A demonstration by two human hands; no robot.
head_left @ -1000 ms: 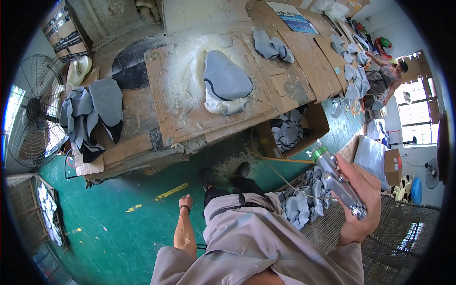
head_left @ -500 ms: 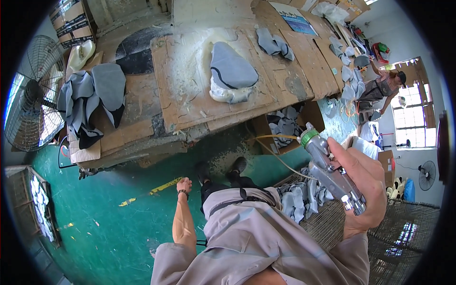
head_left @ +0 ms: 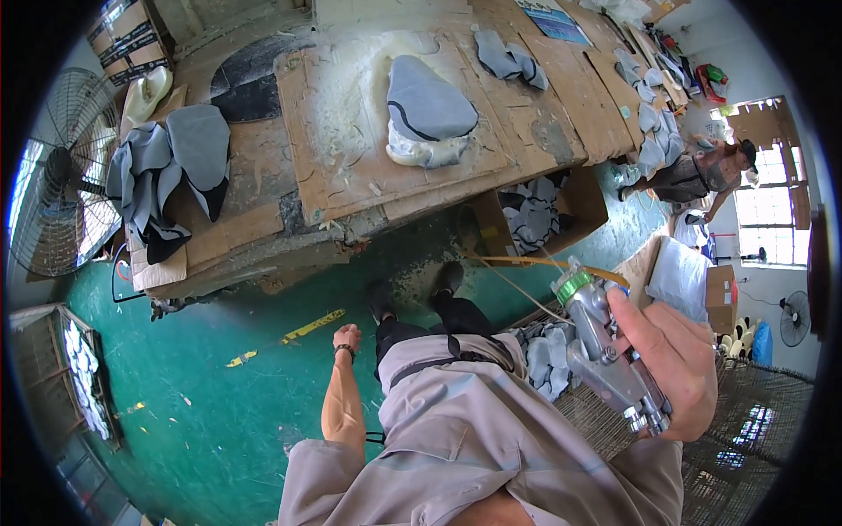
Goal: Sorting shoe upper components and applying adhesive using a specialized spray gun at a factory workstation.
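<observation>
My right hand is wrapped round a metal spray gun with a green collar, held up at the right above the floor. A yellowish hose runs behind it. My left hand hangs low beside my leg, its fingers curled in with nothing visible in them. On the cardboard-covered table lies a rounded grey fabric piece with a dark curved line, on top of a whitish, glue-crusted base. Neither hand touches it.
Grey fabric pieces pile up at the table's left end, and others lie farther right. An open carton of pieces stands below the table edge. A large fan is at the left. Another person stands at the far right.
The spray gun has shifted slightly down in view with my right hand, and the yellowish hose has swung behind it. The other person has lowered a raised arm. My left hand stays low.
</observation>
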